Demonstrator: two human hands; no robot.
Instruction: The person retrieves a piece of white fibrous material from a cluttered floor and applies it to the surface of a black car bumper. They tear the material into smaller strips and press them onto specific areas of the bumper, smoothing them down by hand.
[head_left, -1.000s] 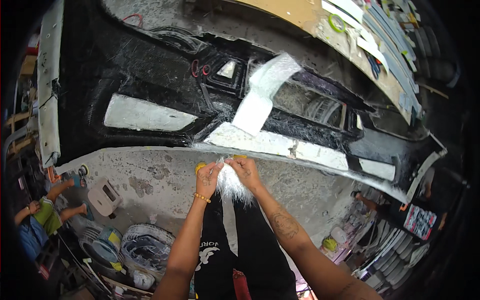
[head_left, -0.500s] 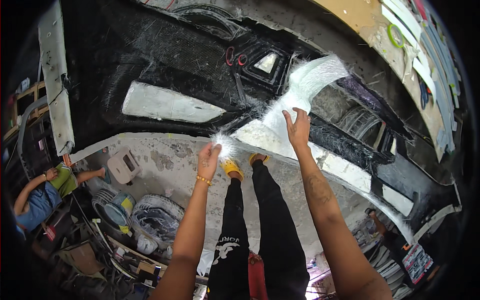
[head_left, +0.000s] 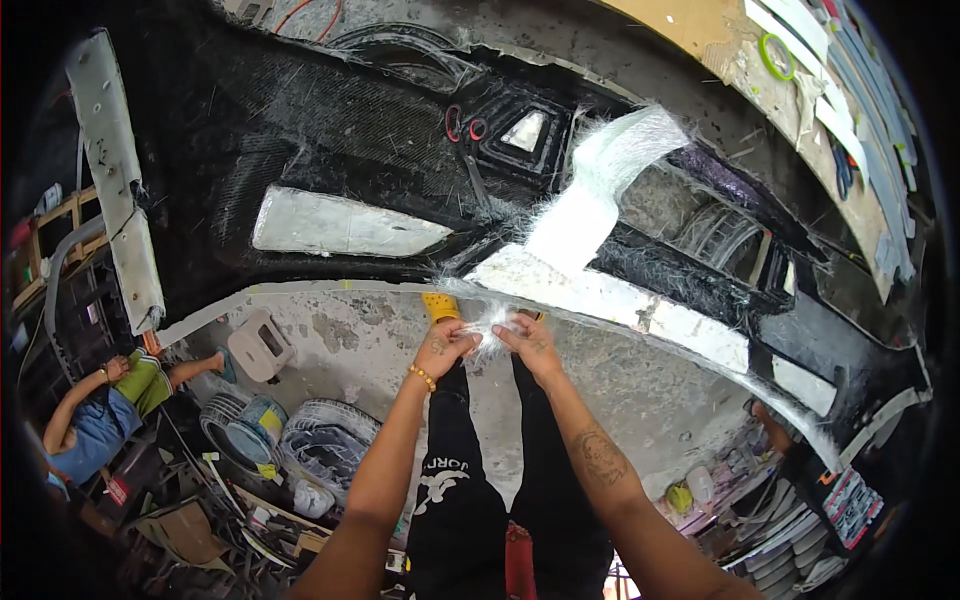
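Observation:
Between my two hands is a small frayed tuft of white glass-fibre mat [head_left: 489, 326]. My left hand [head_left: 447, 343] pinches one side of it and my right hand [head_left: 526, 342] the other, just off the near edge of a large black moulded panel [head_left: 340, 120]. A longer strip of white fibre mat [head_left: 590, 190] lies draped across the panel, over one end of a whitish flat strip [head_left: 640, 315] and beside an opening. Red-handled scissors [head_left: 468, 150] rest on the panel, left of the draped mat.
At the upper right stands a curved board [head_left: 740, 60] bearing a green tape roll [head_left: 776, 57]. Below left are a stool [head_left: 260, 346], tyres [head_left: 325, 440] and a seated person [head_left: 95, 420]. Another person [head_left: 830, 500] is at the lower right. Concrete floor [head_left: 640, 390] lies beneath me.
My right hand has left the draped mat strip and come down to my left hand, taking hold of the small tuft. My left hand has shifted slightly right and down.

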